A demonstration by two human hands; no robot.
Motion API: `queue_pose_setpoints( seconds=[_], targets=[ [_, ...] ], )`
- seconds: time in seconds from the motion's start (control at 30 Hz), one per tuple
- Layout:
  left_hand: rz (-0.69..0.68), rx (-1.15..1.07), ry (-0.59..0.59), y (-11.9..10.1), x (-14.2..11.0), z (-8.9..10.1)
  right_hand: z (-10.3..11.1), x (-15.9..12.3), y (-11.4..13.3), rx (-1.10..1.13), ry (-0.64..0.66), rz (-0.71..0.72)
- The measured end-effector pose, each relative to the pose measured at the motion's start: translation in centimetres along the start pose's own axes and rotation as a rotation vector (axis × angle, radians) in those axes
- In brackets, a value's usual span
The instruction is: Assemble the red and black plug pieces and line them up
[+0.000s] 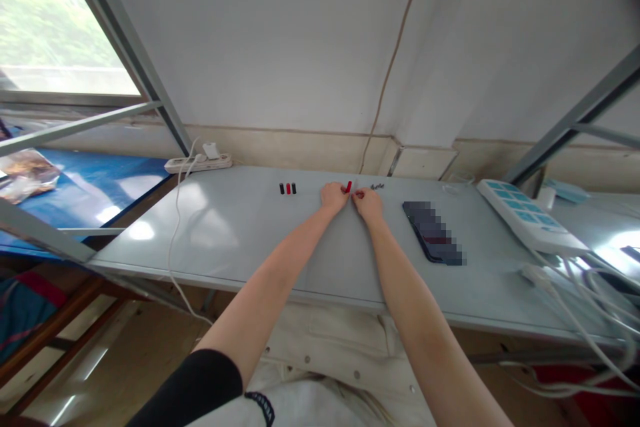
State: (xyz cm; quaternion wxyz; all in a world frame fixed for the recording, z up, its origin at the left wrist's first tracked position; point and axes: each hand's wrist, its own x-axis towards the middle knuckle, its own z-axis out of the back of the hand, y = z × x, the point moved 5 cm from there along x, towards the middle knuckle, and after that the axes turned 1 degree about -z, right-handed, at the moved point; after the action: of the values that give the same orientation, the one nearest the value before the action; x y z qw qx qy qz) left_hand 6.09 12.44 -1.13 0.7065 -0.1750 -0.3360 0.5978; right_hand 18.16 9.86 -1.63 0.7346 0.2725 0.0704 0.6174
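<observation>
Small and red, a cylinder (349, 186) stands out at the fingertips of my left hand (334, 197), which is closed on it. Close beside it on the right, my right hand (369, 204) has its fingers pinched together; whatever is between them is too small to make out. Just behind my right hand lie several small dark pieces (377, 186) on the grey table (240, 233). To the left of my hands, a black cylinder (281, 188), a red cylinder (288, 189) and another black cylinder (294, 188) stand in a short row.
A dark phone (425, 233), partly pixelated, lies right of my right arm. Farther right is a large white power strip (530, 217) with cables (575, 300). At the back left sits a smaller power strip (215, 161), its white cord (173, 233) crossing the table. A wall rises behind.
</observation>
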Motion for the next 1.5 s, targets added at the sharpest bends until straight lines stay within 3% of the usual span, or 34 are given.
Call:
queue_pose_setpoints(
  seconds=[0.17,0.33,0.4,0.7,0.93,1.1,1.2,1.3,1.43,1.5],
  targets=[
    [-0.058,0.009,0.007,0.3,-0.5,1.2,-0.1,0.0,0.0,-0.011,0.006,-0.014],
    [-0.093,-0.058,0.024,0.8,-2.6,4.0,0.2,-0.2,0.2,-0.015,-0.007,0.005],
    [-0.088,0.019,0.043,1.2,-3.6,5.1,0.3,-0.3,0.3,-0.017,-0.013,0.007],
    [0.037,0.312,-0.035,3.4,-6.2,8.2,0.1,-0.3,0.2,-0.012,-0.011,0.006],
    [0.168,0.340,-0.103,5.0,-6.1,10.1,0.4,-0.6,0.6,-0.074,-0.001,0.036],
    [0.201,0.311,-0.117,5.9,-5.9,10.2,2.0,-1.8,1.6,-0.162,-0.033,-0.012],
    [0.146,0.207,-0.177,5.9,-5.7,10.5,2.9,-2.8,2.5,-0.111,-0.042,-0.020],
    [0.055,-0.092,-0.203,5.3,-5.3,10.3,2.9,-3.6,3.6,0.008,-0.045,0.032],
    [0.071,-0.694,-0.034,4.0,-5.2,8.5,2.1,-4.2,5.0,0.234,-0.031,0.129],
    [0.072,-0.884,0.067,3.2,-5.6,7.5,1.5,-4.3,5.5,0.364,0.017,0.163]
  ],
)
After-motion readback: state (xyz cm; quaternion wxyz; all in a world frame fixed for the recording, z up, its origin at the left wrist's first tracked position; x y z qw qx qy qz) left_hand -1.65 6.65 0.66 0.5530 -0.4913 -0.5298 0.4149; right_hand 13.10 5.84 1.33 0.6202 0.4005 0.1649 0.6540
